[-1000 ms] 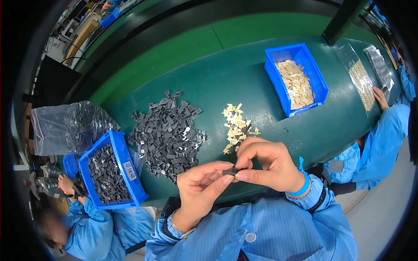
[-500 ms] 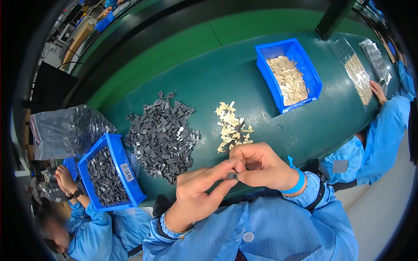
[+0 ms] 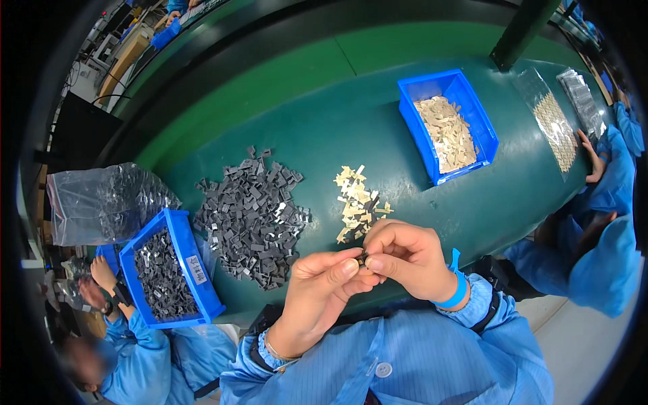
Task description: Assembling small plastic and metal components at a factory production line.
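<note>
My left hand (image 3: 318,293) and my right hand (image 3: 410,260) meet just in front of my body. Between their thumbs and forefingers they pinch a small dark plastic piece (image 3: 362,258), mostly covered by the fingertips. Just beyond my hands lies a little pile of thin cream-coloured strips (image 3: 352,192) with a few dark bits among them. Left of it spreads a large heap of dark grey plastic pieces (image 3: 250,223). A blue band circles my right wrist.
On the green table (image 3: 297,135), a blue bin (image 3: 482,125) of cream strips stands far right. Another blue bin (image 3: 202,270) of dark parts sits at left, by a clear bag (image 3: 111,202). Co-workers in blue sit on both sides; plastic sheets (image 3: 555,128) lie by the right one.
My fingers have shifted on the dark piece, which has turned and is now more hidden. My left fingers have curled in closer to my right. The co-worker at right leans further in.
</note>
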{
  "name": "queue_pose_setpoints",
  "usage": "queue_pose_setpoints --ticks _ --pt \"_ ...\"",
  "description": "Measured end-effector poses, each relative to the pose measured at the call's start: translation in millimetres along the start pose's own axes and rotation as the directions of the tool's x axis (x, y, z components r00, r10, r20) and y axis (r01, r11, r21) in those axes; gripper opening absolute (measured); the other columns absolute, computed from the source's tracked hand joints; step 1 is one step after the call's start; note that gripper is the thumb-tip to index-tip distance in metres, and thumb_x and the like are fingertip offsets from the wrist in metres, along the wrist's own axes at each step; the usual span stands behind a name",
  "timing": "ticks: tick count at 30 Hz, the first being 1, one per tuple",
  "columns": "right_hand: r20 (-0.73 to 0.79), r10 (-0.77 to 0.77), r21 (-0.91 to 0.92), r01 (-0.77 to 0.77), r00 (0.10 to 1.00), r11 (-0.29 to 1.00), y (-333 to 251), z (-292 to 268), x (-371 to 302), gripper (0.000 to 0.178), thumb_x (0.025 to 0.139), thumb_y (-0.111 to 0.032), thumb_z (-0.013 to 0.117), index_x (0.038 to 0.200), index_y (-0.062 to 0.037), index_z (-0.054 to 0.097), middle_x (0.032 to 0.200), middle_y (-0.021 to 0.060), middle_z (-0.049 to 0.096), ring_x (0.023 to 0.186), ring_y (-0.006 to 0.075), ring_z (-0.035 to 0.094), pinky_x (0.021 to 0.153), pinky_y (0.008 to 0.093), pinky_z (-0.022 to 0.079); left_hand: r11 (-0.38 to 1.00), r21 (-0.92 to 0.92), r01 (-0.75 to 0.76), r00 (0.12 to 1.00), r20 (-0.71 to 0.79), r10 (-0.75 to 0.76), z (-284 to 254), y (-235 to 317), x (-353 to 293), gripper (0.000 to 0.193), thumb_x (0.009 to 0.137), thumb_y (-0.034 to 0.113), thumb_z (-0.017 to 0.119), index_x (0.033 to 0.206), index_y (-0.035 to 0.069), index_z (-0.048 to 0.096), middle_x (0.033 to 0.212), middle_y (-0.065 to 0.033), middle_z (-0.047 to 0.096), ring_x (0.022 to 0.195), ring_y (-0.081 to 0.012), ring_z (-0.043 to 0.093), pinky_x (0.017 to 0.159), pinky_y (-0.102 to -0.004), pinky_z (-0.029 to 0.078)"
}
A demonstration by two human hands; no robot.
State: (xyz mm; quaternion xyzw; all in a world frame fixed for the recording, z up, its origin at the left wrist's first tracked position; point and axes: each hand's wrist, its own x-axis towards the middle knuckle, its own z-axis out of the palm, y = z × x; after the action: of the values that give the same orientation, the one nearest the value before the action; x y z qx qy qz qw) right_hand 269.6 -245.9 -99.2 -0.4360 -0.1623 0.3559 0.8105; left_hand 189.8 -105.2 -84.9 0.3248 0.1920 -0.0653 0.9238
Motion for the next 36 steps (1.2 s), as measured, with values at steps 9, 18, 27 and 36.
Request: queue_pose_setpoints --ticks 9,18,27,36 --pt "0.251 -0.445 -0.579 0.502 0.860 0.642 12 -14 8 0.017 0.069 -0.010 0.070 0.072 -0.0003 0.055 0.074 0.0102 0.053 0.062 0.0217 0.053 0.055 0.0302 0.043 0.945 -0.270 0.185 0.978 0.145 -0.150 -9 -5 -5 0.019 0.087 0.007 0.050 0.101 0.000 0.060 0.077 -0.0137 0.062 0.070 -0.0207 0.060 0.062 -0.0303 0.049" --pt "0.469 -0.458 -0.758 0.610 0.755 0.230 -10 -26 35 0.014 0.070 -0.010 0.067 0.075 -0.0034 0.056 0.074 0.0068 0.053 0.064 0.0230 0.053 0.053 0.0323 0.040 0.759 0.167 -0.630 0.777 0.155 0.611 -35 48 -51 0.017 0.087 0.006 0.048 0.104 0.002 0.050 0.096 -0.0109 0.055 0.087 -0.0166 0.056 0.072 -0.0274 0.051" --pt "0.382 -0.138 -0.924 0.374 0.914 -0.081 4 -34 64 0.016 0.068 -0.007 0.064 0.084 -0.0056 0.059 0.082 0.0045 0.052 0.077 0.0223 0.051 0.068 0.0334 0.039 -0.107 0.969 0.221 0.181 0.067 0.981 -147 149 -106 0.034 0.084 0.004 0.053 0.117 -0.001 0.050 0.098 -0.0110 0.060 0.083 -0.0171 0.058 0.075 -0.0249 0.044" --pt "0.453 -0.094 -0.886 0.435 0.887 -0.163 7 -38 73 0.012 0.068 -0.008 0.064 0.076 -0.0070 0.057 0.079 0.0038 0.051 0.074 0.0226 0.050 0.067 0.0333 0.037 -0.339 0.922 0.186 0.264 0.286 0.921 -83 101 -64 0.032 0.075 0.000 0.059 0.107 -0.002 0.057 0.109 -0.0150 0.057 0.100 -0.0256 0.054 0.084 -0.0329 0.041"
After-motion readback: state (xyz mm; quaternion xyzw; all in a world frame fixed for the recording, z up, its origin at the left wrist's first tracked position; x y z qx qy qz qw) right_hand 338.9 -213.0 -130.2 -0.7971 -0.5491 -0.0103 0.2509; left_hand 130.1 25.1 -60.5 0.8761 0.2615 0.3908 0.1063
